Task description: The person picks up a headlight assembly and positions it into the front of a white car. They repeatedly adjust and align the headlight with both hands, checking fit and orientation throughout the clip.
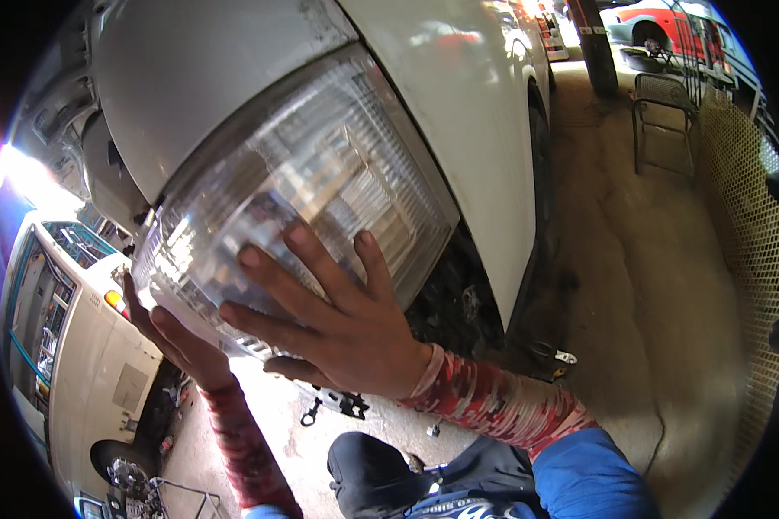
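Note:
A large clear headlight [355, 173] sits in the front corner of a white vehicle [433, 95], below the pale hood [208, 69]. My right hand [346, 329] lies spread on the lower part of its lens, fingers apart and pointing up. At the lamp's lower left edge is my left hand [186, 346], its fingers stretched out along the side; part of it may be hidden behind the lamp's rim. Neither hand grips anything. Beneath the lamp's right corner shows a dark opening [459, 294] in the bodywork.
Pliers [563, 357] lie on the floor near the front wheel, and small dark metal parts [337, 405] lie below my hands. A cream van [104, 346] stands left. On the right are a metal chair [664, 108] and a mesh panel [744, 259]; a red car [658, 30] is farther back.

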The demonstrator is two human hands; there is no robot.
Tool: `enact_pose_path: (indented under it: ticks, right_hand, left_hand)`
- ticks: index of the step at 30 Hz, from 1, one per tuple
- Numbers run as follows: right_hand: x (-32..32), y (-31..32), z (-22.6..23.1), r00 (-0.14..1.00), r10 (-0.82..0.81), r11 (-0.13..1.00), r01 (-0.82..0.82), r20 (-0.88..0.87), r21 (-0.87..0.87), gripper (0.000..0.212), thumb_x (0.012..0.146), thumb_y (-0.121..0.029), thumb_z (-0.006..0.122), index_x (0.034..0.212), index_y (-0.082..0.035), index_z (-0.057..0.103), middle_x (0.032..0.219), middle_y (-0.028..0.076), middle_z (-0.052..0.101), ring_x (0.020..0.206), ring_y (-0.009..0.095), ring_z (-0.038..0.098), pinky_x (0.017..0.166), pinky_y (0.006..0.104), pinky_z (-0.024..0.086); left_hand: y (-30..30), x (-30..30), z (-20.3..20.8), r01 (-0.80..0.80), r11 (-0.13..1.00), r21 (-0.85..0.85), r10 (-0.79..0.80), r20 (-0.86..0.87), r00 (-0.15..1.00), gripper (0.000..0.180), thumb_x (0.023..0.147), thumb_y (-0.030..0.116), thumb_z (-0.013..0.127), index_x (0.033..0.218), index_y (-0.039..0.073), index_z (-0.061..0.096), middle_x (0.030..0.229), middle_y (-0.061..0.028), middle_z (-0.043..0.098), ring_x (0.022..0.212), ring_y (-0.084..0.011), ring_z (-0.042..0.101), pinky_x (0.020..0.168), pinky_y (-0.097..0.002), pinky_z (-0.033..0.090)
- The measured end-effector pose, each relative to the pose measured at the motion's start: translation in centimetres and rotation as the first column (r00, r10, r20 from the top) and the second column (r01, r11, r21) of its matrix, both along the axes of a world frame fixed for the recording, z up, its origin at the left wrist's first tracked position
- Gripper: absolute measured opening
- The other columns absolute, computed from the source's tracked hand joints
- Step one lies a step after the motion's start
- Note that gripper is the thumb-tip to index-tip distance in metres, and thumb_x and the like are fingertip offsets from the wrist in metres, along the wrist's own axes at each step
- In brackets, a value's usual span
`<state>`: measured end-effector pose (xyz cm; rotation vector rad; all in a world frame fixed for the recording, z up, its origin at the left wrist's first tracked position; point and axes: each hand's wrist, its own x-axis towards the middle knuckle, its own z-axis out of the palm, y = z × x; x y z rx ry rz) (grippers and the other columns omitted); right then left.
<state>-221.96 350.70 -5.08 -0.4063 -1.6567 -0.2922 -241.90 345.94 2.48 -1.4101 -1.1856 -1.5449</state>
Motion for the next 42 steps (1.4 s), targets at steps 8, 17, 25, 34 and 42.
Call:
enact_pose_path:
  ticks: [8,17,25,34,42]
  right_hand:
    - [-0.1,-0.4,-0.2,1.000,-0.025,0.999,0.025,0.008,-0.020,0.080,0.071,-0.063,0.071,0.145,-0.046,0.048,0.165,0.001,0.028,0.153,0.035,0.021,0.117,0.0667,0.007]
    - [0.1,-0.3,0.4,1.000,-0.009,1.000,0.009,-0.015,-0.009,0.081,0.071,-0.058,0.073,0.146,-0.043,0.048,0.165,0.003,0.029,0.153,0.036,0.021,0.117,0.0669,0.009]
    - [1.2,-0.9,-4.4,0.899,0.139,0.976,-0.195,-0.415,-0.096,0.071,0.078,-0.033,0.081,0.140,-0.015,0.051,0.154,0.020,0.038,0.146,0.037,0.032,0.118,0.0578,0.020]
    - [0.8,2.2,-7.6,-0.043,0.342,0.174,-0.979,-0.939,0.108,0.080,0.085,-0.023,0.083,0.140,-0.001,0.028,0.130,0.016,0.053,0.118,0.022,0.056,0.100,0.0370,0.049]
    - [-0.9,-0.8,-6.7,-0.146,0.272,-0.110,-0.987,-0.951,0.120,0.089,0.084,-0.016,0.083,0.146,-0.003,0.020,0.135,0.016,0.050,0.123,0.022,0.053,0.104,0.0366,0.047]
  left_hand:
    - [-2.5,-0.5,0.4,-0.032,0.999,-0.028,0.034,0.067,0.997,0.061,0.109,0.043,0.022,0.151,0.002,0.036,0.154,-0.0173,0.040,0.145,-0.0301,0.034,0.120,-0.0486,0.022]
    - [0.3,2.7,2.2,-0.111,0.993,0.029,0.115,-0.288,0.951,0.060,0.107,0.039,0.030,0.148,-0.002,0.040,0.145,-0.0223,0.048,0.139,-0.0383,0.041,0.116,-0.0509,0.028]
    - [0.1,2.3,2.0,-0.122,0.992,0.004,0.118,-0.294,0.948,0.061,0.107,0.045,0.028,0.148,0.002,0.044,0.146,-0.0208,0.048,0.135,-0.0353,0.044,0.114,-0.0488,0.032]
    - [0.4,1.4,2.0,-0.131,0.991,-0.006,0.122,-0.328,0.937,0.062,0.108,0.043,0.026,0.148,-0.001,0.042,0.148,-0.0210,0.045,0.138,-0.0364,0.043,0.116,-0.0494,0.032]
    - [0.8,1.5,1.7,0.078,0.996,-0.047,-0.086,-0.201,0.976,0.057,0.110,0.038,0.026,0.148,-0.002,0.039,0.149,-0.0203,0.044,0.137,-0.0336,0.043,0.117,-0.0462,0.031]
